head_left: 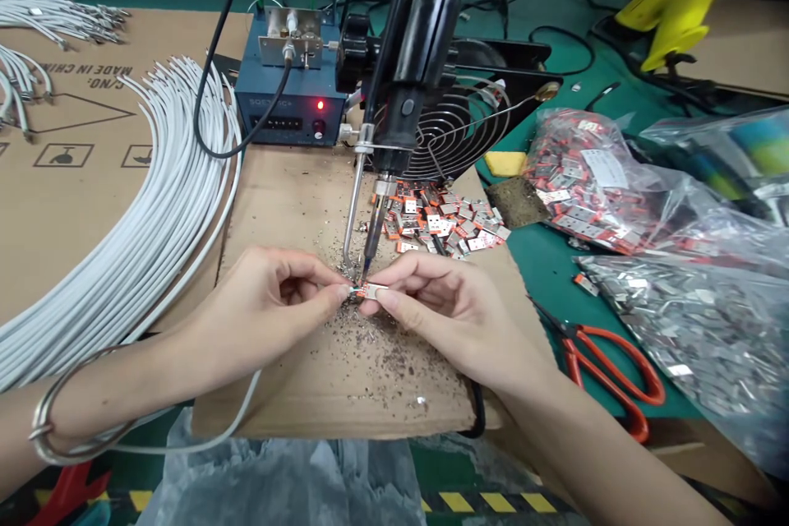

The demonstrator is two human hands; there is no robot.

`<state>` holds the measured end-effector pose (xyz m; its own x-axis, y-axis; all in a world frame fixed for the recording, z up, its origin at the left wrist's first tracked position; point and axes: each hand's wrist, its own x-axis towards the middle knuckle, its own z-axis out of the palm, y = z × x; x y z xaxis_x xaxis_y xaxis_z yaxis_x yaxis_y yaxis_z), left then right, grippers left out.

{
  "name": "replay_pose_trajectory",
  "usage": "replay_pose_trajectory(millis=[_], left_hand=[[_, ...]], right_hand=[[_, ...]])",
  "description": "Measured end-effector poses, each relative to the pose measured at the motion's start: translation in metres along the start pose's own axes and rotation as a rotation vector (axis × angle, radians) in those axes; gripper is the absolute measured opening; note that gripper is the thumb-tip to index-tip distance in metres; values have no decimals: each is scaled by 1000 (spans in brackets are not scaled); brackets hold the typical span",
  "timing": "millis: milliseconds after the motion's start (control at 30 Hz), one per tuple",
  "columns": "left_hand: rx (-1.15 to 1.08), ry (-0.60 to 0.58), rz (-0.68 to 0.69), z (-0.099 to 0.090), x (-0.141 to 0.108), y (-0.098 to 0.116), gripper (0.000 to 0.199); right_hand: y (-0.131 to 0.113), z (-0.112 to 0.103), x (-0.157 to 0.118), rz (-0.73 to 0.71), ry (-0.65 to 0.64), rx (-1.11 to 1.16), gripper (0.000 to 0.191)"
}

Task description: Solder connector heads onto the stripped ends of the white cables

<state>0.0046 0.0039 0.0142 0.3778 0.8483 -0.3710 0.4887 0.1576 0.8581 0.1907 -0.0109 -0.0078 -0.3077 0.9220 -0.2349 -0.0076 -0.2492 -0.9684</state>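
Note:
My left hand (289, 292) pinches the end of a white cable (246, 403), whose length loops below the wrist. Thumb and fingers of my right hand (431, 304) grip a small USB connector (373, 290) with a metal shell and orange-red plastic. Cable end and connector meet under the tip of a mounted soldering iron (374, 238). A thin metal feed tube (352, 222) points down at the same spot. Whether the wires are joined to the connector is too small to tell.
Loose USB connectors (444, 222) lie behind my right hand, near a black fan (456, 131). A blue solder feeder (289, 90) stands at the back. White cables (178, 156) are bundled left. Right are bagged connectors (585, 173), a bag of metal parts (671, 329) and red-handled scissors (616, 370).

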Motion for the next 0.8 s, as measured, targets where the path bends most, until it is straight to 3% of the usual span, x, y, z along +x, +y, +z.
replay_pose_trajectory(millis=[467,800], left_hand=[[4,-45,-14,-1,-3,-4,21],[67,-55,20,-1,-2,-12,25]], right_hand=[[-1,3,2,53,8,-28,7],[7,8,5,41,104,-110,20]])
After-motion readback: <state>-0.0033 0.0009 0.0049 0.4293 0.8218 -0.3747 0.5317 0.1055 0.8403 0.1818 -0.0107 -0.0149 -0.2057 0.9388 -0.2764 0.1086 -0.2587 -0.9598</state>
